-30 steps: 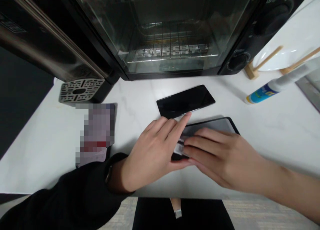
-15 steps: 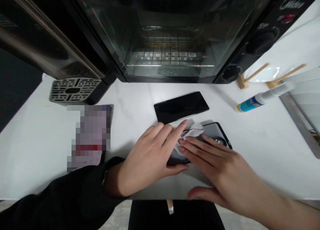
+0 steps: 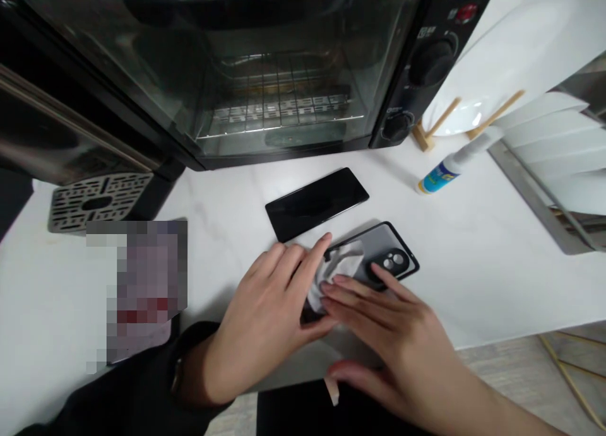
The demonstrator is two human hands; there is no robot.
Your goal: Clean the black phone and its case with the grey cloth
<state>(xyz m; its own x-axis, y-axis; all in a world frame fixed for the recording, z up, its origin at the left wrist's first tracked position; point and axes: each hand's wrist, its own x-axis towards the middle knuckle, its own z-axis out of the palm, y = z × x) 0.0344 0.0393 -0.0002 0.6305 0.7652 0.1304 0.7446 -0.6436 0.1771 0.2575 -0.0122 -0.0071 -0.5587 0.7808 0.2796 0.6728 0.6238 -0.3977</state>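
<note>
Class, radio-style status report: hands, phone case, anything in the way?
Left hand gripping phone case. Right hand open, resting on white cloth atop case. Black phone close beyond case, not blocking.

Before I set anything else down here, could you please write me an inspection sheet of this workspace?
Surface: white counter with faint grey veining.
Things in use: black-rimmed phone case, camera end showing; crumpled white cloth or tissue on it.
Clutter: black phone lying flat beyond the case; blue-labelled bottle to the right; pixelated flat item to the left, details unreadable.
Hands: left hand steadies the case's near-left end; right hand has extended fingertips on the cloth, thumb spread apart.
Cables: nothing seen.
Surroundings: black oven behind; slotted metal tray at left; white plate beside wooden supports at right.
</note>
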